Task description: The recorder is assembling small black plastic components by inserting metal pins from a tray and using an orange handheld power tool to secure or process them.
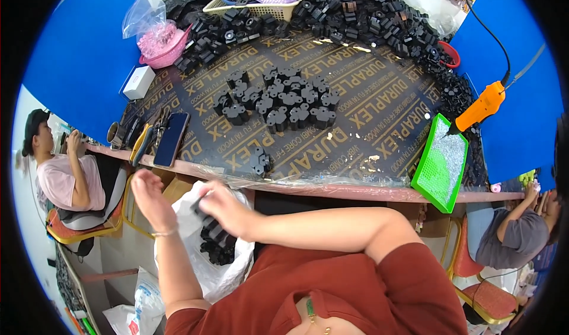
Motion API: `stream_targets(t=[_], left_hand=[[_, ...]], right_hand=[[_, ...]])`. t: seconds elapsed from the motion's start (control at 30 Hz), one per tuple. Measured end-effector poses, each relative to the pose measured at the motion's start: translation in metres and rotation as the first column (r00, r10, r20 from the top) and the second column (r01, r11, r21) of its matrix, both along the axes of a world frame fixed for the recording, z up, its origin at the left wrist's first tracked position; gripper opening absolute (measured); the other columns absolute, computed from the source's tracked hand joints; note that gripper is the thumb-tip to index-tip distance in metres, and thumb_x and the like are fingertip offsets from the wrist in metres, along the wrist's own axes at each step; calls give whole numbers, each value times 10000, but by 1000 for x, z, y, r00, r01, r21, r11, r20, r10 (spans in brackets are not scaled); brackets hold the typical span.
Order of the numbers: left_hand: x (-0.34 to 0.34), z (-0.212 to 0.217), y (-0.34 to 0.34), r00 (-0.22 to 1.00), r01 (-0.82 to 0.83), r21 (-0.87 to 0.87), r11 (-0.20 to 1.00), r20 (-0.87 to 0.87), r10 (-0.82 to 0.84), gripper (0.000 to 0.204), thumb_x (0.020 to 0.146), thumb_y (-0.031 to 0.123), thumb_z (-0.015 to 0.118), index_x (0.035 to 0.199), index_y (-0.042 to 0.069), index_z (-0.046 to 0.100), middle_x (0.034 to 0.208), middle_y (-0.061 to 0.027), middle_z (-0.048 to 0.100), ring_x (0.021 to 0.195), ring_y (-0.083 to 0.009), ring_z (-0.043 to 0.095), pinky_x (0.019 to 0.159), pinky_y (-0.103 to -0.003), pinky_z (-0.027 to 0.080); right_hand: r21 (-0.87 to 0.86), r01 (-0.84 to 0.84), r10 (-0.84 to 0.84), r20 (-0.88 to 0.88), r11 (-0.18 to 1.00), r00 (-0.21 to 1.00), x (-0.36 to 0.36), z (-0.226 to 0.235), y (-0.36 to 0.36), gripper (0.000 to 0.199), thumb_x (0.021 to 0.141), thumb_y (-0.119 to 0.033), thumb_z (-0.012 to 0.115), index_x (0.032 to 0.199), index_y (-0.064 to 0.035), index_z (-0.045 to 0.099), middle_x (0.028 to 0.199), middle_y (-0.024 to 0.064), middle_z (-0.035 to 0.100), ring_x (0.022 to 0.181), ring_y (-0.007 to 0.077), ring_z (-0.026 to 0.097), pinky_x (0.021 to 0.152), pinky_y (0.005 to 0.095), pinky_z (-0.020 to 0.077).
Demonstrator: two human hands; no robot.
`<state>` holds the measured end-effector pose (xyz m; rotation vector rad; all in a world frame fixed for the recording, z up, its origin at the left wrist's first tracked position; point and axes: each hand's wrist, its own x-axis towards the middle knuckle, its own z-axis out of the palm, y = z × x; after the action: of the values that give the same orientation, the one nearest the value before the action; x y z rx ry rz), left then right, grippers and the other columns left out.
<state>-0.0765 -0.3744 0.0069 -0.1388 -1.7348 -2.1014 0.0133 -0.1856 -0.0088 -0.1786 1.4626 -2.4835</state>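
Note:
My right hand point(224, 209) is closed over the mouth of a white plastic bag point(237, 270), with a dark plastic part point(198, 209) partly showing at its fingers. More black plastic parts point(216, 243) lie inside the bag. Raised at the bag's left side, my left hand point(154, 203) has its fingers stretched out and nothing visible in it; it is slightly blurred. On the table point(367, 133) ahead stands a cluster of black molded parts point(290, 98). One small group of black parts point(259, 160) sits nearer the front edge.
Black parts point(379, 15) are heaped along the back, around a cream basket point(284, 10). A phone point(172, 139) and pliers point(141, 144) lie at left, near a pink basket point(169, 53). An orange tool point(483, 105) hangs over a green tray point(422, 175). People sit on both sides.

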Motion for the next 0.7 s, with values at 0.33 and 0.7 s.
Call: stream_targets(t=[0.33,0.7], left_hand=[[-22,20,66,940,299,-671,679,85,-329,425,903,121,646,1313,43,567,1283,-76,540,1147,-191,532,971,-332,447],[-27,14,222,889,249,-955,162,158,-430,973,679,228,891,1512,113,403,1326,-248,460,1218,-425,513,1042,-446,463]], right_hand=[[644,459,140,-660,612,738,-13,44,105,208,759,-162,702,938,-63,664,1048,135,650,1060,350,605,949,460,480],[920,385,-150,-391,-67,908,-51,32,232,936,629,-395,889,1443,-187,475,1578,281,252,1413,493,326,1126,588,356]])
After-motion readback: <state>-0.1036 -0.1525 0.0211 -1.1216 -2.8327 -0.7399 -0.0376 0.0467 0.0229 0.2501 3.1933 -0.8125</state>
